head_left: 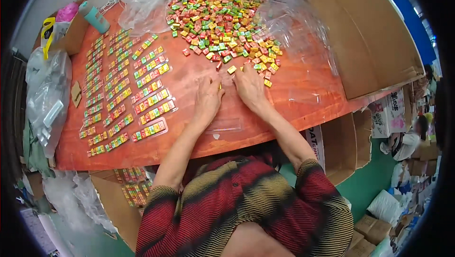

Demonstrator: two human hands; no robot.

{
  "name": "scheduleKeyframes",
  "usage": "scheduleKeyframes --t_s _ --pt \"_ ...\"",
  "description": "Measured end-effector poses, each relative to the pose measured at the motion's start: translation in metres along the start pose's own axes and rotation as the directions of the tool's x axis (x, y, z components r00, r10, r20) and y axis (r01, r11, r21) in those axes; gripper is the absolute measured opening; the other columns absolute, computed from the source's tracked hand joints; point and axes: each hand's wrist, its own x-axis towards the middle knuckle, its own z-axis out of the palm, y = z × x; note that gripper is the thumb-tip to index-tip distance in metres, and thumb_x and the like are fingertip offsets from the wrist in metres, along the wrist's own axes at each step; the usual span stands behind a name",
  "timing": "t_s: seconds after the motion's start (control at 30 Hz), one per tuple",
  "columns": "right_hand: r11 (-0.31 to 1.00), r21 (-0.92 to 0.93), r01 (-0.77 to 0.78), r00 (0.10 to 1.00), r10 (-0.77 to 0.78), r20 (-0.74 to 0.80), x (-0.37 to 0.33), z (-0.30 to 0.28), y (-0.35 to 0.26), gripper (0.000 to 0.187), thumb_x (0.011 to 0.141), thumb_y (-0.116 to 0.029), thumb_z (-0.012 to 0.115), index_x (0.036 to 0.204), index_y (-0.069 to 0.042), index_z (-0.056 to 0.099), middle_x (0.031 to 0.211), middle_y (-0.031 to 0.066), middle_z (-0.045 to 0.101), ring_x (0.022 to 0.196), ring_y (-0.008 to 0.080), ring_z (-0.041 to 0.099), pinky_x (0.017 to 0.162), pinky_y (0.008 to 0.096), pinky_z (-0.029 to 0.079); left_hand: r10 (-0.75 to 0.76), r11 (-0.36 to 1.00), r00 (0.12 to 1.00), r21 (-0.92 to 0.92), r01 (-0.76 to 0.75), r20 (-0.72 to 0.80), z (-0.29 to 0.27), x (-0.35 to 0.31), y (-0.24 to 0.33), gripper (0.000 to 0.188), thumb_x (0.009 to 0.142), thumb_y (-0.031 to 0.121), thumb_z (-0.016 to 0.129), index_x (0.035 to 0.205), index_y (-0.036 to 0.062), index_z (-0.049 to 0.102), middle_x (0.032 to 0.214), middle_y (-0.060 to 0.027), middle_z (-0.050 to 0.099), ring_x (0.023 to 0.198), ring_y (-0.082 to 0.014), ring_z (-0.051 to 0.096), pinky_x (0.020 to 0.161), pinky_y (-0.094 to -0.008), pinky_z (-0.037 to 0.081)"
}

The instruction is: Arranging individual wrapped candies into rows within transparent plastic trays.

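Note:
A heap of small red, yellow, green and orange boxes (222, 25) covers the far middle of the red table. My left hand (208, 98) is over the middle of the table, fingers curled, with a bit of yellow box showing at the fingertips. To its right, my right hand (250, 87) reaches the near edge of the heap, its fingers bent down onto the small boxes. One yellow box (231, 70) lies just left of the right fingertips. In front of my body lies a clear plastic tray (225, 125).
Filled clear trays of boxes (154, 100) stand in columns on the left. Clear plastic sheeting (303, 34) lies beside the heap. A large cardboard box (365, 29) borders the right. A light blue bottle (94, 16) and a carton (78, 34) stand far left.

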Motion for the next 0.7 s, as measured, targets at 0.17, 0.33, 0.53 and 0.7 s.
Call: scheduleKeyframes --t_s 0.17,0.33,0.53,0.7 --pt "0.999 0.047 0.013 1.000 -0.011 -0.024 0.016 0.002 -0.005 0.018 0.070 -0.016 0.062 0.081 -0.002 0.057 0.077 0.0149 0.053 0.072 0.0309 0.055 0.058 0.0398 0.046 -0.050 0.999 0.998 0.012 0.049 0.041 -0.004 0.004 0.004 0.029 0.069 0.006 0.066 0.096 0.0019 0.058 0.084 -0.0140 0.050 0.080 -0.0319 0.052 0.068 -0.0395 0.043" --pt "0.963 0.138 0.230 0.972 -0.233 0.003 0.007 0.011 -0.009 0.018 0.071 -0.010 0.058 0.087 -0.003 0.058 0.081 0.0133 0.054 0.075 0.0304 0.055 0.064 0.0381 0.047 -0.049 0.997 0.991 -0.059 0.057 0.127 -0.009 0.007 -0.008 0.032 0.068 0.007 0.067 0.098 0.0014 0.057 0.086 -0.0135 0.050 0.084 -0.0313 0.053 0.072 -0.0386 0.043" --pt "0.936 0.352 -0.013 0.997 -0.016 0.079 -0.009 -0.035 0.014 0.024 0.078 -0.014 0.059 0.100 -0.005 0.057 0.086 0.0127 0.053 0.080 0.0307 0.054 0.067 0.0382 0.046 -0.005 0.999 0.989 -0.031 0.010 0.146 -0.017 0.006 -0.003 0.034 0.068 0.007 0.068 0.100 0.0019 0.057 0.089 -0.0142 0.050 0.086 -0.0308 0.053 0.072 -0.0383 0.044" --pt "0.977 0.213 0.032 0.985 -0.067 0.159 -0.011 -0.028 0.000 0.021 0.077 -0.015 0.060 0.094 -0.004 0.055 0.081 0.0149 0.051 0.077 0.0317 0.054 0.064 0.0401 0.045 -0.033 0.998 0.985 -0.037 0.040 0.169 -0.013 0.007 -0.007 0.031 0.068 0.006 0.068 0.098 0.0017 0.058 0.088 -0.0136 0.050 0.085 -0.0310 0.053 0.072 -0.0385 0.044"
